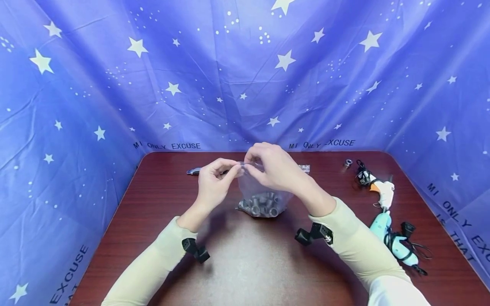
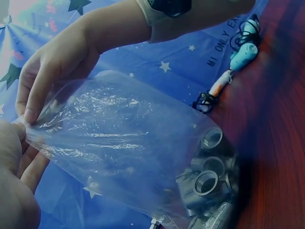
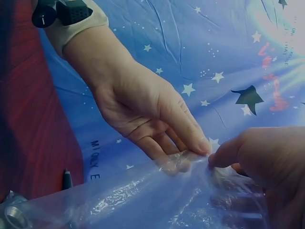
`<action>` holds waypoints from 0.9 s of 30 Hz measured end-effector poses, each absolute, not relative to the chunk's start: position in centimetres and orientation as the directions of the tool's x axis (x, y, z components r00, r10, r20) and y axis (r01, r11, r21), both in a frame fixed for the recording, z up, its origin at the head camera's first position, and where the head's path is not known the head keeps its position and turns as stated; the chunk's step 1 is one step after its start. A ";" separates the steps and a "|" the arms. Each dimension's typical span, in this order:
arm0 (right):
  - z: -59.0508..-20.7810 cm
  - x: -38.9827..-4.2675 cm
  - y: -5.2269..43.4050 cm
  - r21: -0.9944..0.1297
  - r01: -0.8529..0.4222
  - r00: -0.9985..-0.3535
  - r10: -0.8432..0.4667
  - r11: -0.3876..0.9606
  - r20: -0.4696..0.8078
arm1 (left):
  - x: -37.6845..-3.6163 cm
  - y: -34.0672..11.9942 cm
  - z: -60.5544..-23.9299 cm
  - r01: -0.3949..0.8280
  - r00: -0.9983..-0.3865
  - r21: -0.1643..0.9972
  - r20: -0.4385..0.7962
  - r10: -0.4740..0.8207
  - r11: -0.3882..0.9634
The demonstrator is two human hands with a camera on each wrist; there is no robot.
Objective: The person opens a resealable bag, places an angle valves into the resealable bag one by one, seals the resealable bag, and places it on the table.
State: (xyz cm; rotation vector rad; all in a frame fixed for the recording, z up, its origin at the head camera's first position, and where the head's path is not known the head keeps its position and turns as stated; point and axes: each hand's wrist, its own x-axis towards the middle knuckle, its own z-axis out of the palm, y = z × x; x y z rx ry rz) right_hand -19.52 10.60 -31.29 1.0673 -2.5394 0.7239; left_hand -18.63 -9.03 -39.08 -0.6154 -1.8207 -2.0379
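Observation:
A clear plastic bag point(image 1: 255, 183) stands on the dark red table point(image 1: 245, 263), with several grey metal threaded fittings point(image 1: 260, 205) heaped in its bottom. My left hand point(image 1: 215, 183) pinches the bag's top edge from the left, and my right hand point(image 1: 272, 165) pinches the same edge from the right, so the bag hangs upright between them. In the left wrist view the bag point(image 2: 124, 143) stretches out from the fingers and the fittings point(image 2: 209, 183) show through it. In the right wrist view both hands meet at the crumpled top edge of the bag point(image 3: 186, 160).
Two glue guns lie at the table's right: a white and orange one point(image 1: 380, 190) and a light blue one point(image 1: 396, 242), with black cords. A small metal fitting point(image 1: 347, 162) sits at the back right. A dark pen-like object point(image 1: 194, 171) lies behind my left hand. Blue starred cloth point(image 1: 245, 76) surrounds the table.

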 end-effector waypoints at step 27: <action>-31.6 -19.4 11.7 -0.273 -0.706 -0.703 -0.598 0.654 0.385 | -19.1 -8.9 -38.5 0.617 -0.786 0.781 0.604 0.130 0.099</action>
